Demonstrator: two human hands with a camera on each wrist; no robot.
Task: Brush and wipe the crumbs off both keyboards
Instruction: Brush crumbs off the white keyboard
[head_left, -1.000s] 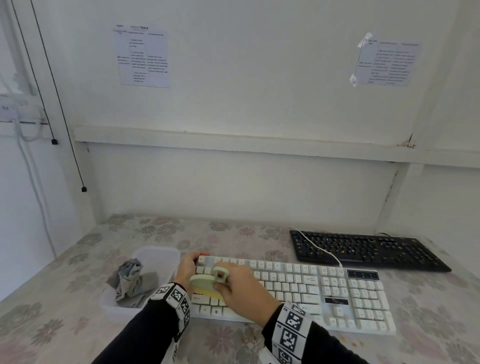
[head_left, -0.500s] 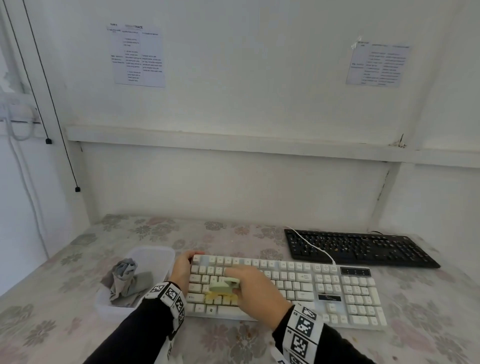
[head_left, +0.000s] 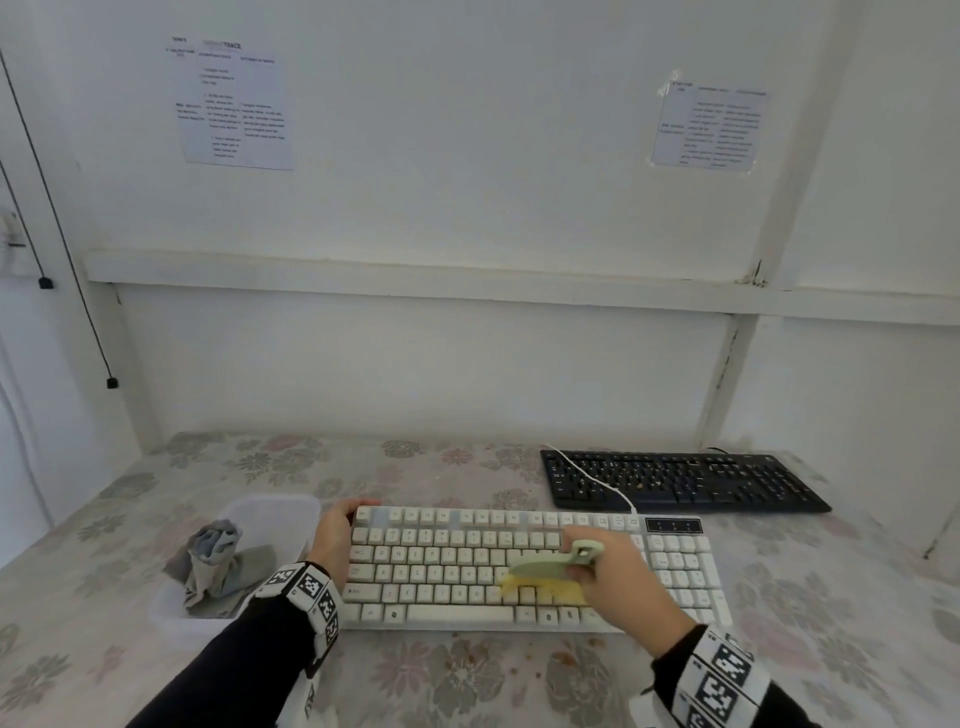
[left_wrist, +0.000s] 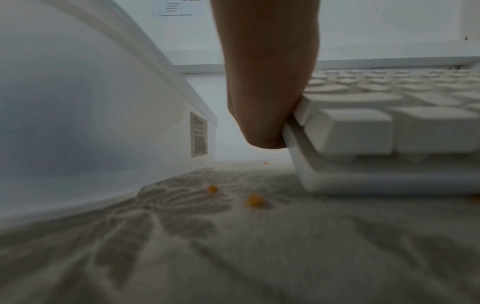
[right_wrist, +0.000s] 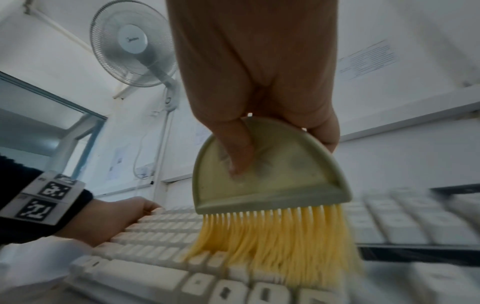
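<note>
Gripping brush (head_left: 550, 571), right hand (head_left: 618, 582) sweeps white keyboard (head_left: 447, 566).

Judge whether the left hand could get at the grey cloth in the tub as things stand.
Probably yes: the left hand rests on the white keyboard right beside the open tub, and nothing covers the cloth. It must first let go of the keyboard.

Two keyboards (white keyboard (head_left: 530, 566), black keyboard (head_left: 680, 480)), one brush (head_left: 550, 574), one tub (head_left: 291, 512), two wall sheets (head_left: 234, 104) (head_left: 709, 127), one fan (right_wrist: 131, 43).
</note>
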